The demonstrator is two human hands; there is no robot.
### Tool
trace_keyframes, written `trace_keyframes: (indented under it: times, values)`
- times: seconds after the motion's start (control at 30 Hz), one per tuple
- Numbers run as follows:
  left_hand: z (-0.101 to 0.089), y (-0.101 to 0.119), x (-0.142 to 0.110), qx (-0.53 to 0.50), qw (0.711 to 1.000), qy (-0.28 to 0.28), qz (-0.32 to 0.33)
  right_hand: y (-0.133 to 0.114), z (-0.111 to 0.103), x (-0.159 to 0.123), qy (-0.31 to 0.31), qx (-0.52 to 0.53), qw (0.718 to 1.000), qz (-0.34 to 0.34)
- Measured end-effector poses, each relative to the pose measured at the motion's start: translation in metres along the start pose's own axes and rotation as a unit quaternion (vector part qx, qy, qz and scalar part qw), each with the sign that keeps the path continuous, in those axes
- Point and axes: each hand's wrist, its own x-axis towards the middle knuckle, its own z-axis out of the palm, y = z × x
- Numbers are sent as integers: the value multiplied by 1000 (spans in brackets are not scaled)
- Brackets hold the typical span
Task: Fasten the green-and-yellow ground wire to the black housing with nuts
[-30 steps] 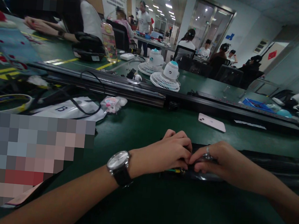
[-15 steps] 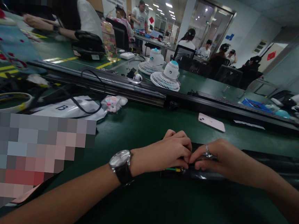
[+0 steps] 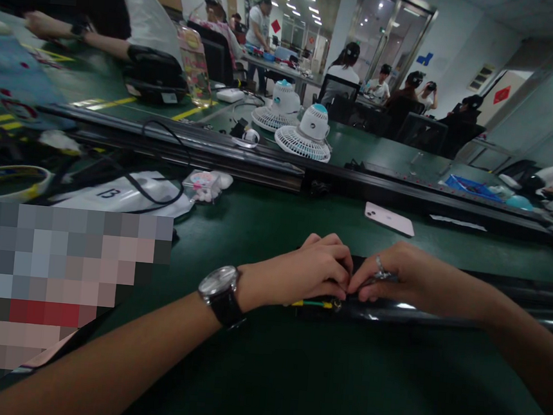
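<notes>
My left hand point(image 3: 307, 271), with a watch on its wrist, has its fingers curled down over the end of a long, glossy black bar point(image 3: 451, 316). Facing it, my right hand point(image 3: 413, 281), with a ring, is closed in a pinch at the same spot, its fingertips against those of the left. Whatever small thing lies between the fingertips is hidden. Just below my left fingers, a short green-and-yellow wire point(image 3: 316, 304) with a ring-shaped end lies along the bar, which runs off to the right on the green table point(image 3: 253, 360).
Beyond my hands lie a pink phone point(image 3: 389, 218) and a long black rail point(image 3: 433, 190) across the table. Two white fans point(image 3: 307, 133) stand behind it. At left are a white bag point(image 3: 127, 191), cables and a tape roll point(image 3: 10, 183). Several people sit farther back.
The view has shifted slightly, so everything sits a little higher and further left. Both hands stay together at the bar's end; more of the green-and-yellow wire shows.
</notes>
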Motion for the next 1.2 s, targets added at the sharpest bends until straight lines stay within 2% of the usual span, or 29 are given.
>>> trace_keyframes:
  times: [0.3,0.53,0.77,1.07,1.2]
  values:
    - [5,-2,0,-3,1000,4,0,7,-5,3,-30,21,999,-21]
    - [3,-5,1,-11,1000,12,-11,15,-15,12,-73,82,994,-10]
    - [8,-26,10,5,1000,12,-27,28,-25,21,-79,35,994,-71]
    - [4,-21,11,13,998,-27,-58,26,-26,23,-85,74,992,-62]
    - [5,-23,11,5,999,-19,-40,23,-24,25,-60,82,993,-55]
